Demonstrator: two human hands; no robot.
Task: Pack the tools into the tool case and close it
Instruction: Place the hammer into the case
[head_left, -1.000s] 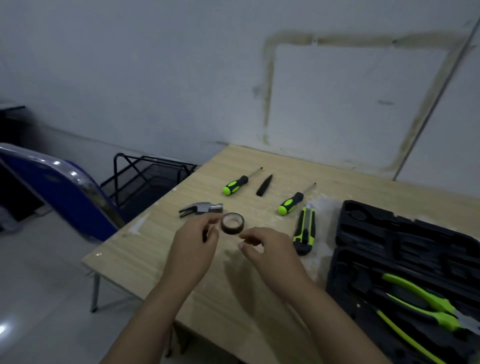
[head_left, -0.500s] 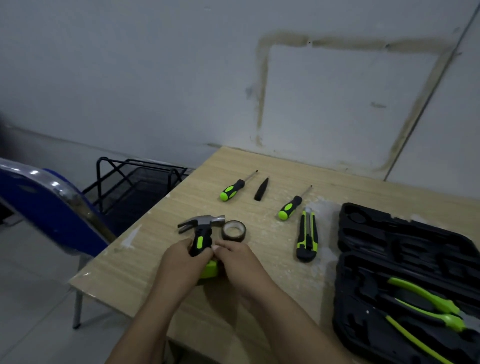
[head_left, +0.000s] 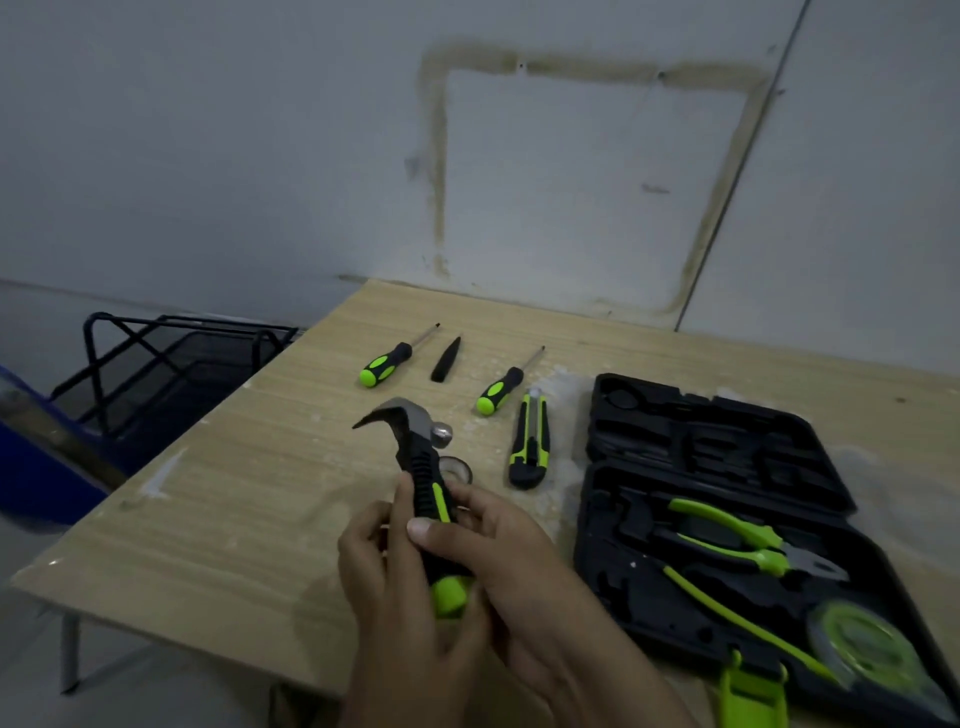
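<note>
Claw hammer: held up off the table by both hands, head uppermost, claw pointing left, striking face right. Black grip with green stripe and green butt end.

Left hand: fingers curled closed around the lower handle from the left.

Right hand: closed on the handle from the right, thumb laid across the grip.

Tape roll: dark, lying on the table just behind the hammer handle, partly hidden by it.

Left screwdriver: green and black handle, far side of the table, tip pointing far-right. Small black pointed piece just to its right; what it is cannot be told.

Right screwdriver: same style, right of the black piece. Utility knife lies just near-right of it, lengthwise near to far, close to the case's left edge.

Tool case: black, open flat at the right of the table, moulded recesses facing up. Pliers with green handles sit in the near half; a tape measure in the near right corner; a green latch at the near edge. Far half recesses look unfilled.

Open room: bare wood across the left and near-left of the table, up to its left edge. A black wire rack stands beyond that edge, off the table.
</note>
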